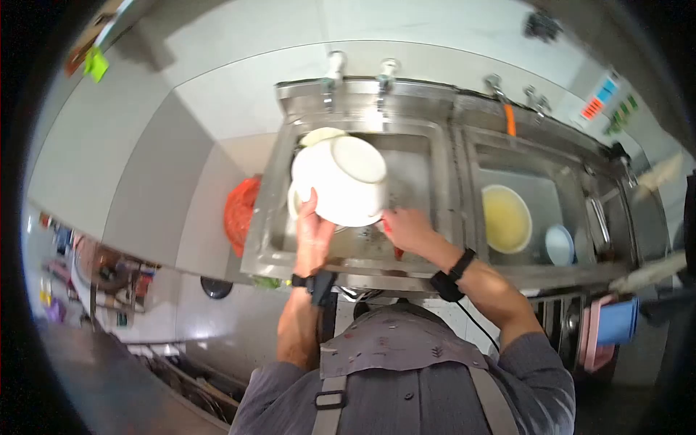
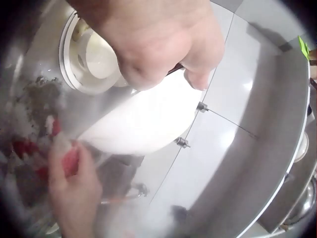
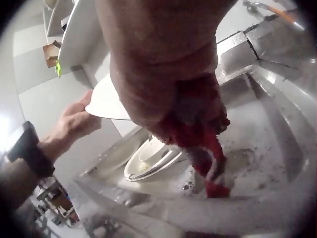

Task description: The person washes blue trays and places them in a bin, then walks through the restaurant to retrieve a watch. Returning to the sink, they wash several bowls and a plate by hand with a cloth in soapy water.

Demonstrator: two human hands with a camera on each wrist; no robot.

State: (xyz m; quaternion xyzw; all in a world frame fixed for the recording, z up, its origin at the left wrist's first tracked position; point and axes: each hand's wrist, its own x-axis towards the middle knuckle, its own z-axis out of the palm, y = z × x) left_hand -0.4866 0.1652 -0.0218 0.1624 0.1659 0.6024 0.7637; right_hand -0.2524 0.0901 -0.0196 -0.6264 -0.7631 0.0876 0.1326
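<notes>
Left hand: point(image 1: 312, 230) fingers and thumb close on the rim of the bowl, thumb along the outer wall; centre left of the head view.
Right hand: point(image 1: 410, 229) curled round a cloth, bunching it in the fingers; right of centre.
Cloth: point(image 3: 213, 161) red with whitish patches, one end hanging below the fist; it sits close by the bowl's rim, and I cannot tell whether the two touch.
Bowl: point(image 1: 333, 185) white, held tilted above the left basin, its ringed foot turned up toward the head camera; the inside is hidden from me there.
Stacked dishes: point(image 2: 100, 58) white, lying in the basin below the bowl; upper left of the left wrist view.
Left basin: point(image 1: 412, 163) steel, wet, mid-frame in the head view.
Taps: point(image 1: 389, 71) a pair on the wall above that basin, top centre.
Right basin: point(image 1: 540, 194) steel, adjoining, right of frame.
Large bowl: point(image 1: 528, 226) white, yellowish contents, at the left side of the right basin.
Small bowl: point(image 1: 560, 245) pale blue, just beside it, lower right.
Orange hose: point(image 1: 510, 119) hanging from a tap, upper right.
Red bag: point(image 1: 241, 214) crumpled, outside the sink, left of frame.
Blue tray: point(image 1: 618, 321) against pink ones, lower right.
</notes>
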